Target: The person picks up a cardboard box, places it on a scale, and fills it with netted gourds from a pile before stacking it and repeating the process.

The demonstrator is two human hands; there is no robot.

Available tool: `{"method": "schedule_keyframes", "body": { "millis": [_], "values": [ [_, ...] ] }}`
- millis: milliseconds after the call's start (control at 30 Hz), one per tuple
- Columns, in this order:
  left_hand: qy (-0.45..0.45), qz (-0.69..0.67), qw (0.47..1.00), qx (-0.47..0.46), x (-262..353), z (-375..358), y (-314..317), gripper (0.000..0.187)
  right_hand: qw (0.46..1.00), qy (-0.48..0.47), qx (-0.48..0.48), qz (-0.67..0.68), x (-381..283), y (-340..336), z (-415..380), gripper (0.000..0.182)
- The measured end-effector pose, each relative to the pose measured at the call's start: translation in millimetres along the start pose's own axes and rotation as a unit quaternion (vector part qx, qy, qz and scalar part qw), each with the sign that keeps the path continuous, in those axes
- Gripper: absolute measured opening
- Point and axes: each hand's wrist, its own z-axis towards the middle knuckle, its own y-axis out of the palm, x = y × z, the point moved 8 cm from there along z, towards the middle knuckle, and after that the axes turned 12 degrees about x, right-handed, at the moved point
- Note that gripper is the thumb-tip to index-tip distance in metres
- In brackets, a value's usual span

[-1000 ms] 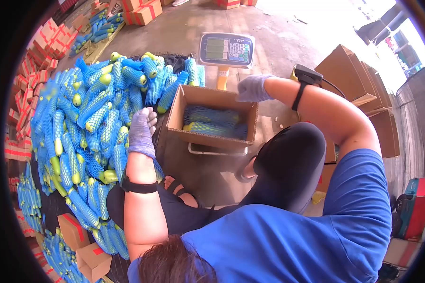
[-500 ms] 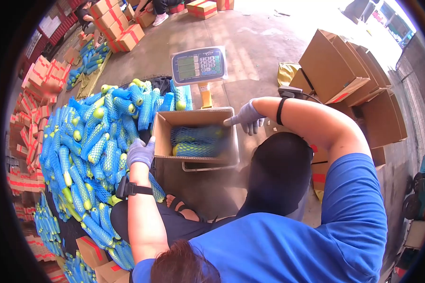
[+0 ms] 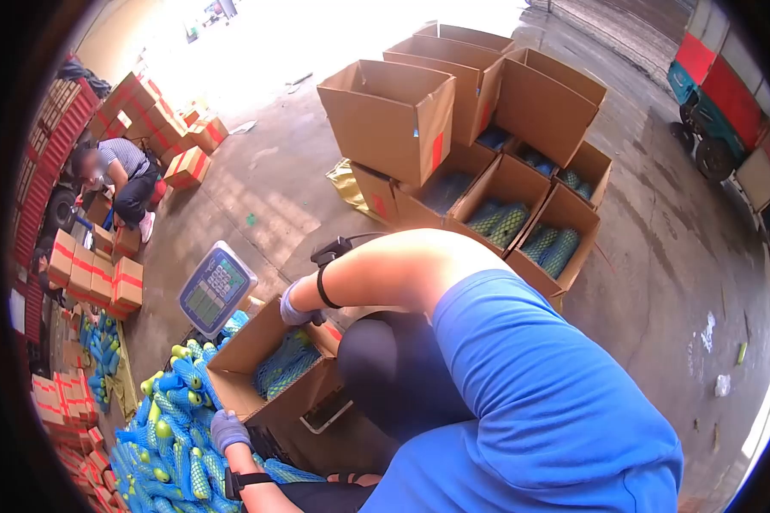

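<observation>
An open cardboard box (image 3: 235, 389) is tilted between my two gloved hands, with long green vegetables in blue netting (image 3: 287, 363) inside. My left hand (image 3: 229, 430) is closed on the box's near left edge. My right hand (image 3: 298, 303) is closed over its far right wall, the fingers partly hidden by the wrist. Under the box shows part of the scale's platform (image 3: 327, 415). The scale's display (image 3: 218, 289) stands just beyond the box. A heap of netted green vegetables (image 3: 167, 436) lies beside my left hand.
Several open cartons (image 3: 496, 201) are grouped ahead on the right, some holding netted vegetables, with taller boxes (image 3: 389, 115) stacked on top. Taped cartons (image 3: 94, 274) and a crouching person (image 3: 128, 175) are at the left. A cart (image 3: 727, 94) stands far right.
My view has turned right, toward the grouped cartons. My right hand went from pointing at the box's rim to gripping its wall. The box is now tilted and appears raised off the scale.
</observation>
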Motion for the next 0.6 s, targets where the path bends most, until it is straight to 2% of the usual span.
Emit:
{"method": "schedule_keyframes", "body": {
  "millis": [33,67,100,133,167,200,267,300,333,367,433,500,567,600],
  "values": [
    [-0.005,-0.039,0.999,0.016,14.1,1.3,-10.8,0.024,0.959,-0.149,0.01,-0.242,25.3,-15.4,-2.9,0.046],
    [0.036,-0.082,0.995,0.049,27.4,8.1,-20.4,0.024,0.896,-0.239,0.004,-0.375,57.7,-25.4,-12.6,0.045],
    [0.067,-0.097,0.991,0.061,50.3,11.1,-40.4,0.024,0.844,-0.318,0.014,-0.432,99.0,-36.1,-24.8,0.044],
    [0.069,-0.158,0.983,0.059,77.8,9.6,-65.6,0.025,0.928,-0.025,0.006,-0.371,69.8,-76.4,-92.9,0.037],
    [0.09,-0.175,0.977,0.083,94.5,18.0,-79.8,0.024,0.962,0.161,0.124,-0.181,55.0,-113.9,-147.7,0.035],
    [0.105,-0.184,0.973,0.094,116.3,21.8,-98.3,0.025,0.95,0.205,0.187,-0.145,32.0,-136.9,-198.9,0.036],
    [0.127,-0.195,0.967,0.108,155.1,31.6,-116.2,0.026,0.921,0.247,0.292,-0.07,26.8,-170.1,-265.6,0.037],
    [0.152,-0.231,0.946,0.167,170.5,37.8,-128.0,0.028,0.914,0.225,0.302,-0.149,22.2,-183.2,-289.4,0.037],
    [0.179,-0.268,0.92,0.223,188.3,45.2,-139.0,0.029,0.905,0.237,0.336,-0.105,20.7,-190.0,-319.8,0.036],
    [0.189,-0.274,0.917,0.219,207.9,60.4,-138.8,0.029,0.893,0.251,0.369,-0.063,19.3,-194.2,-350.7,0.036],
    [0.198,-0.389,0.891,0.128,250.6,91.9,-129.3,0.031,0.869,0.273,0.404,-0.085,13.4,-196.6,-396.7,0.036],
    [0.277,-0.35,0.885,0.134,308.4,95.7,-138.4,0.029,0.849,0.289,0.43,-0.107,25.1,-193.2,-430.9,0.037],
    [0.303,-0.386,0.867,0.091,359.1,81.5,-148.1,0.028,0.832,0.217,0.38,-0.341,34.2,-188.6,-452.5,0.021],
    [0.323,-0.419,0.847,0.056,385.5,68.4,-156.5,0.027,0.83,0.255,0.449,-0.21,53.9,-190.6,-480.1,0.017]
  ]
}}
